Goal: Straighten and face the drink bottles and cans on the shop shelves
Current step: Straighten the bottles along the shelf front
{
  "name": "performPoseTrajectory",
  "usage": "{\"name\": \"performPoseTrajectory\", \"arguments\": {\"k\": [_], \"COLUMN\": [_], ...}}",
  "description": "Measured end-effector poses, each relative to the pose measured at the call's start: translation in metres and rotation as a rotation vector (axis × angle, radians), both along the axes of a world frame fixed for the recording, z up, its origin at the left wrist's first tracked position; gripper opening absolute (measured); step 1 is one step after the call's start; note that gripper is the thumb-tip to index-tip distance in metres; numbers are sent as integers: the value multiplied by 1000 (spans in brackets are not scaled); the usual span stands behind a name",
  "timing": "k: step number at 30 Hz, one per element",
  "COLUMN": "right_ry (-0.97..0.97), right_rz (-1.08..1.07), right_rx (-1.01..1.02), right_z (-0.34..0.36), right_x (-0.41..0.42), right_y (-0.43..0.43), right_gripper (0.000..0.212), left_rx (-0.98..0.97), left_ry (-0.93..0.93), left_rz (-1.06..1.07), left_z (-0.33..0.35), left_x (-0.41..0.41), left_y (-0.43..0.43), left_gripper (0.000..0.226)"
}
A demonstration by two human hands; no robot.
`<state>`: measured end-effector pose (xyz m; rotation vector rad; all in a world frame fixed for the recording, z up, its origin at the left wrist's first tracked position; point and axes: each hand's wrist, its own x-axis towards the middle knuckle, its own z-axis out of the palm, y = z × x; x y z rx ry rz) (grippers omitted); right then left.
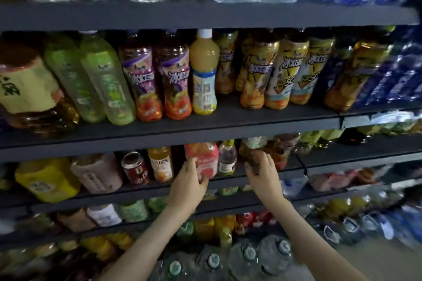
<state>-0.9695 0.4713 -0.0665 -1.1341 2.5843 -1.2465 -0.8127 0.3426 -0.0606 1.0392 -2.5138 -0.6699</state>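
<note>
On the third shelf down point(159, 191), my left hand point(189, 178) grips a pink juice bottle point(203, 157) from its lower left side. My right hand point(262, 166) grips a dark-labelled bottle point(251, 150) just to the right, with its fingers wrapped over the front. A small clear bottle point(227, 158) stands between the two. Left of the pink bottle stand an orange juice bottle point(161, 163) and a red can point(134, 167).
The shelf above point(171, 125) holds green tea, purple and yellow iced-tea bottles and a yellow juice bottle point(204, 70). Water bottles fill the top shelf. Lower shelves hold more drinks, and large water jugs point(249, 255) stand on the floor below my arms.
</note>
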Motion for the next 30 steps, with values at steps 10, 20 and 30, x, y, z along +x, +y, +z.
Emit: {"name": "performPoseTrajectory", "arguments": {"k": [10,20,30], "right_ry": [-347,-366,-376], "right_rz": [198,181,328], "right_rx": [184,-172,10], "right_z": [-64,-115,-46], "right_x": [-41,-42,11], "right_y": [-35,-71,17], "right_gripper": [79,78,64], "left_rx": [66,-331,-462], "left_ry": [-69,201,355], "left_rz": [280,277,-218], "left_z": [-41,-112,-3], "left_x": [-46,-36,-6], "left_y": [32,1,4], "left_gripper": [48,57,46]}}
